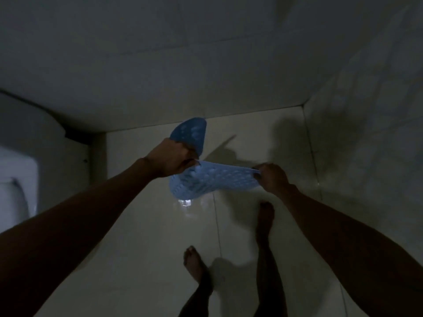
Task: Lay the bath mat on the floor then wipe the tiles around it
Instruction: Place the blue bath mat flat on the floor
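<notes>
A light blue rubber bath mat (206, 179) with rows of holes hangs in the air above the pale tiled floor (146, 225), curled and partly folded. My left hand (171, 160) grips its left part, with one rounded end sticking up behind the fingers. My right hand (271, 177) pinches the mat's right edge. The mat's lower fold sags between the two hands and does not touch the floor.
A white toilet (18, 170) stands at the left. Tiled walls (206, 65) close the space ahead and on the right. My two bare feet (194, 264) stand on the glossy tiles below the mat. The room is dim.
</notes>
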Available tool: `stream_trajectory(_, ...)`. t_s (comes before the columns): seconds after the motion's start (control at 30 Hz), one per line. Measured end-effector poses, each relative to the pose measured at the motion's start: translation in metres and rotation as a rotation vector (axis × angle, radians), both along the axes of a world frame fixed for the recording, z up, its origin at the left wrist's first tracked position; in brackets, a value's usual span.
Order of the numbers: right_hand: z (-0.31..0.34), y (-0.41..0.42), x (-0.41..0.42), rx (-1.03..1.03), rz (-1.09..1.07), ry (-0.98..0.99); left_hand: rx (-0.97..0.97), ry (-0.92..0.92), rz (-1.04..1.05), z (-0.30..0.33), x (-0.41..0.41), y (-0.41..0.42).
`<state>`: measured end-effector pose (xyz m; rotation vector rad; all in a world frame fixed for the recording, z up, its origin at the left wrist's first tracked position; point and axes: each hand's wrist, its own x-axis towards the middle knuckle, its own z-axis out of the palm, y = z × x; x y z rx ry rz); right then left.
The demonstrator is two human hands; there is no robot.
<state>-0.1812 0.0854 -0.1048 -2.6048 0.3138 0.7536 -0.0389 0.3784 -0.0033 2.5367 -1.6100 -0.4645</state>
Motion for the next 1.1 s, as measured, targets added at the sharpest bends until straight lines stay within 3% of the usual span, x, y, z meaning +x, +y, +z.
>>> stream_trajectory(0.1, 0.013, 0.045, -0.022, 0.035, -0.025, -0.100, 0.242, 0.088, 0.201, -0.004, -0.014, 0.066)
stream_trajectory(0.2, 0.018, 0.077, -0.038, 0.039, 0.123, -0.207, 0.592, 0.189, 0.418, -0.029, -0.036, 0.114)
stream_trajectory(0.27, 0.013, 0.083, -0.047, 0.033, 0.190, -0.214, 0.661, 0.087, 0.502, -0.053, -0.057, 0.129)
stream_trajectory(0.5, -0.027, 0.065, -0.051, 0.056, 0.117, -0.302, 0.552, -0.136, 0.779, -0.095, -0.090, 0.119)
stream_trajectory(0.67, -0.064, 0.048, -0.043, 0.030, 0.088, -0.453, 0.337, -0.094, 0.974, -0.126, -0.096, 0.095)
stream_trajectory(0.87, -0.131, 0.025, -0.069, -0.088, 0.143, -0.703, 0.105, -0.318, 0.825, -0.207, -0.142, 0.096)
stream_trajectory(0.97, -0.183, 0.021, -0.101, -0.033, 0.136, -0.780, 0.080, -0.280, 0.812, -0.261, -0.179, 0.096)
stream_trajectory(1.1, -0.277, 0.022, -0.152, -0.053, 0.232, -0.648, 0.212, -0.167, 0.774, -0.353, -0.233, 0.103)
